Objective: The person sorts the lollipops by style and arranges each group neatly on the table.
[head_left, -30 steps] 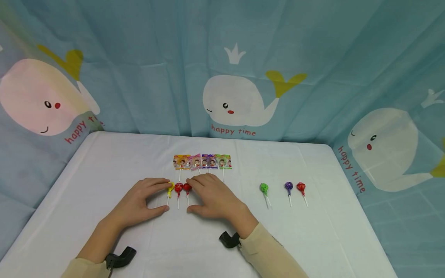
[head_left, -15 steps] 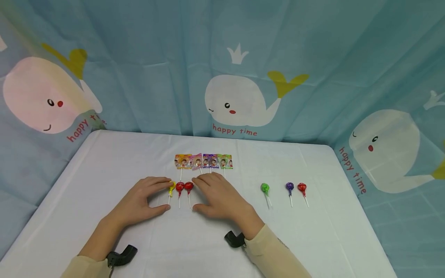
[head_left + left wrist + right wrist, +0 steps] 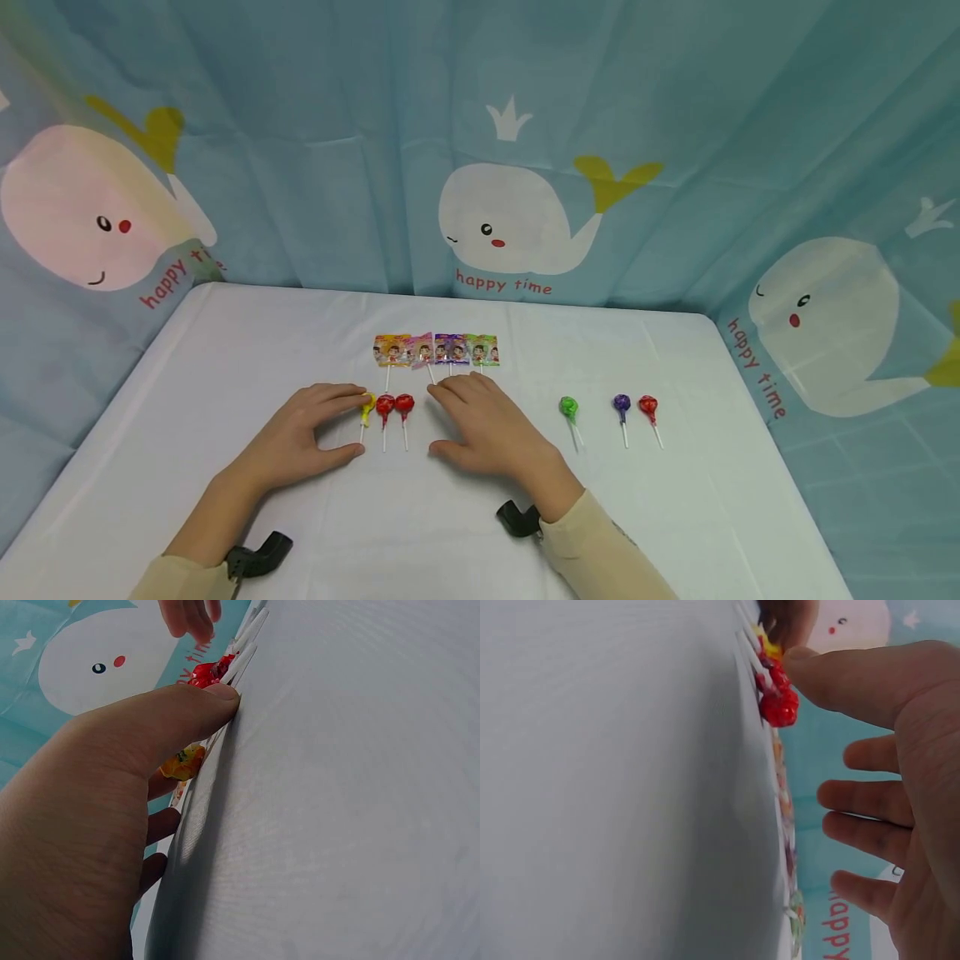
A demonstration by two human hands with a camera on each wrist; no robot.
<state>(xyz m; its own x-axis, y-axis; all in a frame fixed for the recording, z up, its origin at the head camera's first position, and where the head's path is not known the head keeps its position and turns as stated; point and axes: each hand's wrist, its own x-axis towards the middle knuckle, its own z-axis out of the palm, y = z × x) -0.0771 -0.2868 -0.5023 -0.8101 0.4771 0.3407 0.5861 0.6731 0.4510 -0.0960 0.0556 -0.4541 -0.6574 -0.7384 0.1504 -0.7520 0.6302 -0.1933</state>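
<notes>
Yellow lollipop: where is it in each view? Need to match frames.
Head: yellow lollipop left of centre, leftmost of three, at the left hand fingertips.
Left wrist: yellow lollipop centre-left, below the thumb.
Right wrist: yellow lollipop top centre, small, farthest along the row.
Shared landmark: the red lollipop beside it.

White-clothed table — centre: three round lollipops, four flat-packed lollipops; right of centre — three more lollipops.
</notes>
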